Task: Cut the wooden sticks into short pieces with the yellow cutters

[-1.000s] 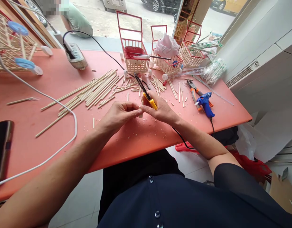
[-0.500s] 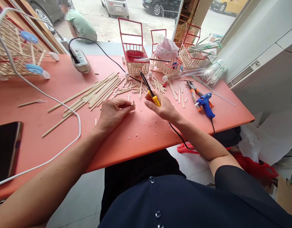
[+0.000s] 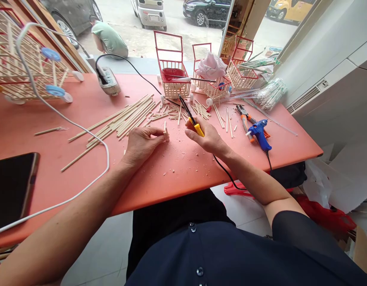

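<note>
My left hand rests on the red table and pinches a few short stick pieces held upright against the tabletop. My right hand is closed around a yellow-handled tool with a thin black shaft pointing away from me and a black cord running off the table edge. The two hands are a short gap apart. A long spread of wooden sticks lies just beyond my left hand.
A blue glue gun and orange pliers lie right of my hand. Small red-framed stick carts stand at the back, a larger stick cart far left. A phone and white cable lie left. A person crouches outside.
My hands have come apart: the left hand moved the stick pieces down to the tabletop, the right hand drew the tool slightly right. The camera tilted a little upward.
</note>
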### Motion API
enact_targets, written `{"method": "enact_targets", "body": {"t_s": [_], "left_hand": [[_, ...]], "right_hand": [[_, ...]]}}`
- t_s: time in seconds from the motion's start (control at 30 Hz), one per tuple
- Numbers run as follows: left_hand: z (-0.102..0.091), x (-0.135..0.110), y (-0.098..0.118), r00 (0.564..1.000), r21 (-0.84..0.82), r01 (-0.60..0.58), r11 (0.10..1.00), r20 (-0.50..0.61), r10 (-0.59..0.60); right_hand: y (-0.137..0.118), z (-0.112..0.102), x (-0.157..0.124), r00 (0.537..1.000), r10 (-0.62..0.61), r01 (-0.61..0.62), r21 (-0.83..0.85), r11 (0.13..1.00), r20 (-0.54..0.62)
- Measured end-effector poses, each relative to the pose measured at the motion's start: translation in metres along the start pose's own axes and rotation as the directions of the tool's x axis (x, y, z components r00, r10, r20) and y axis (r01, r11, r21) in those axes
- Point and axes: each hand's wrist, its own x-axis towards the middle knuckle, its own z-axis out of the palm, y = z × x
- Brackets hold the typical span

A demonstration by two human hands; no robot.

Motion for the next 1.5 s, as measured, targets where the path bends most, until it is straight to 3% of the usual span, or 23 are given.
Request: {"method": "enact_targets", "body": {"t_s": [0.13,0.27,0.47,0.63,0.8,1.5], "left_hand": [[-0.001,0.002,0.001,1.0,-0.025,-0.027,0.999,0.001,0.027],[-0.007,0.002,0.01,0.999,-0.222,0.008,0.975,0.049,0.003],[-0.016,-0.001,0.021,0.988,-0.365,0.096,0.926,0.15,-0.043],[-0.019,0.0,0.02,0.984,-0.34,0.105,0.935,0.173,-0.048],[-0.019,-0.001,0.017,0.978,-0.32,0.093,0.943,0.206,-0.026],[-0.023,0.001,0.017,0.964,-0.233,0.086,0.969,0.265,-0.021]], "right_hand": [[-0.002,-0.004,0.001,0.997,0.051,-0.046,-0.077,0.996,0.056],[-0.012,-0.011,0.0,0.984,0.116,-0.079,-0.251,0.965,0.138],[-0.044,-0.028,-0.006,0.964,0.189,-0.04,-0.601,0.798,0.187],[-0.056,-0.034,-0.01,0.944,0.282,-0.081,-0.713,0.697,0.169],[-0.057,-0.032,-0.008,0.913,0.352,-0.089,-0.741,0.665,0.207],[-0.037,-0.028,-0.004,0.918,0.288,-0.026,-0.685,0.728,0.272]]}}
